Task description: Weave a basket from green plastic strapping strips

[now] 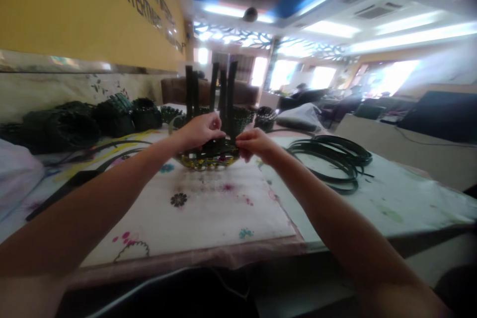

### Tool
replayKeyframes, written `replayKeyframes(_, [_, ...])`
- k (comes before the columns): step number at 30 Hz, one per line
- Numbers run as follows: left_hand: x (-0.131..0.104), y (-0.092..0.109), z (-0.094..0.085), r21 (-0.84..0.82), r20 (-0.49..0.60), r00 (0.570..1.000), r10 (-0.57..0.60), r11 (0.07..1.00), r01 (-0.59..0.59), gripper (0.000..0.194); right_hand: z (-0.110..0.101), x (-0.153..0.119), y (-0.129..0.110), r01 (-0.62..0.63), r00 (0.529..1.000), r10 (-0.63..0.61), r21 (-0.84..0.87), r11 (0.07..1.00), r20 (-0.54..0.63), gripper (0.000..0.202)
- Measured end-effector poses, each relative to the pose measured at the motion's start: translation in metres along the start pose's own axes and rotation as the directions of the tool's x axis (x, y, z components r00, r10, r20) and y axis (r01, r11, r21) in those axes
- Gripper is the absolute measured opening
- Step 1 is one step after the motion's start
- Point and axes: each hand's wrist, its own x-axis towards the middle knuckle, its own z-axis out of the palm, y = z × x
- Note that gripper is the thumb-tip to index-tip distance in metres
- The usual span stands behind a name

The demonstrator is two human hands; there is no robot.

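A partly woven basket [208, 159] of dark green strips, yellowish near its base, sits on the table in front of me. Several flat dark strips [231, 94] stand upright from it. My left hand [201, 131] is closed in a pinch at the basket's left and middle, among the uprights; what lies between its fingertips is blurred. At the right edge, my right hand [256, 144] pinches a dark strip of the weave between thumb and fingers. Part of the basket's rim is hidden by both hands.
Coils of dark strip [331, 159] lie on the table to the right. Finished-looking dark woven baskets [61, 126] line the wall at left. A flowered cloth [208, 218] covers the table; a clear plastic bag [301, 117] lies behind the coils. Long loose strips [63, 194] lie at left.
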Motion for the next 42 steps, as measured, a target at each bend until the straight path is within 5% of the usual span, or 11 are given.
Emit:
replayKeyframes(12, [0.018, 0.007, 0.014, -0.125, 0.174, 0.962, -0.213, 0.964, 0.236, 0.025, -0.009, -0.001, 0.017, 0.048, 0.999, -0.049, 0.047, 0.998, 0.023, 0.018])
replayKeyframes(17, [0.018, 0.009, 0.017, -0.177, 0.206, 0.955, -0.215, 0.951, 0.252, 0.021, -0.008, -0.004, 0.021, 0.067, 0.998, -0.067, 0.007, 0.998, 0.007, 0.021])
replayKeyframes(23, [0.019, 0.010, 0.018, -0.181, 0.164, 0.964, -0.210, 0.954, 0.239, 0.019, -0.006, -0.007, 0.016, 0.101, 0.987, -0.132, -0.280, 0.955, -0.093, 0.025])
replayKeyframes(25, [0.020, 0.010, 0.018, -0.185, 0.127, 0.971, -0.202, 0.957, 0.223, 0.018, -0.003, -0.010, 0.017, 0.151, 0.914, -0.323, -0.531, 0.834, -0.247, 0.015])
replayKeyframes(27, [0.021, 0.010, 0.017, -0.191, 0.115, 0.973, -0.199, 0.957, 0.218, 0.018, 0.002, -0.016, 0.018, 0.177, 0.729, -0.607, -0.771, 0.612, -0.315, 0.010])
replayKeyframes(29, [0.022, 0.009, 0.017, -0.198, 0.112, 0.975, -0.192, 0.957, 0.211, 0.017, 0.012, -0.022, 0.019, 0.204, 0.572, -0.798, -0.910, 0.360, -0.188, 0.018])
replayKeyframes(30, [0.022, 0.009, 0.017, -0.202, 0.112, 0.976, -0.186, 0.957, 0.206, 0.016, 0.018, -0.024, 0.019, 0.236, 0.540, -0.837, -0.939, 0.252, -0.088, 0.022])
replayKeyframes(33, [0.022, 0.008, 0.018, -0.232, 0.117, 0.977, -0.178, 0.952, 0.201, 0.014, 0.039, -0.026, 0.022, 0.344, 0.494, -0.853, -0.939, 0.017, 0.166, 0.024])
replayKeyframes(35, [0.021, 0.006, 0.020, -0.264, 0.131, 0.973, -0.192, 0.939, 0.220, 0.016, 0.050, -0.023, 0.024, 0.355, 0.456, -0.858, -0.932, -0.068, 0.236, 0.025])
replayKeyframes(37, [0.021, 0.003, 0.022, -0.297, 0.147, 0.968, -0.202, 0.925, 0.238, 0.020, 0.057, -0.018, 0.026, 0.348, 0.439, -0.864, -0.933, -0.089, 0.246, 0.027])
replayKeyframes(42, [0.021, -0.001, 0.025, -0.344, 0.167, 0.965, -0.205, 0.905, 0.251, 0.023, 0.055, -0.012, 0.028, 0.386, 0.483, -0.844, -0.922, -0.033, 0.233, 0.028])
